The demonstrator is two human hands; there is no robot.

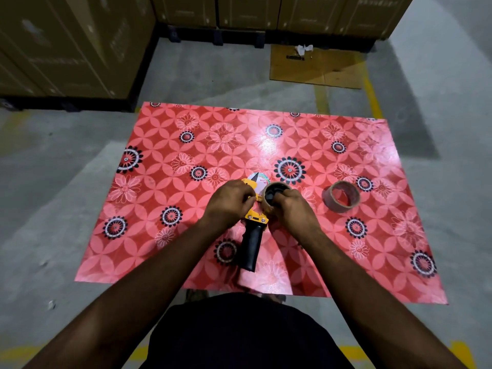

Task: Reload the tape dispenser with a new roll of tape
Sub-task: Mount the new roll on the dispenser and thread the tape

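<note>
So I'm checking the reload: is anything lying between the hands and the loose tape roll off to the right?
Nothing visible: only bare red floral mat separates the right hand from the brown tape roll.

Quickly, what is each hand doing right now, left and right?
Left hand: fingers curled on the yellow tape dispenser.
Right hand: fingers curled round the tape roll on the dispenser.

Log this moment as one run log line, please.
left hand grips dispenser | right hand holds mounted roll | spare roll on mat
</note>
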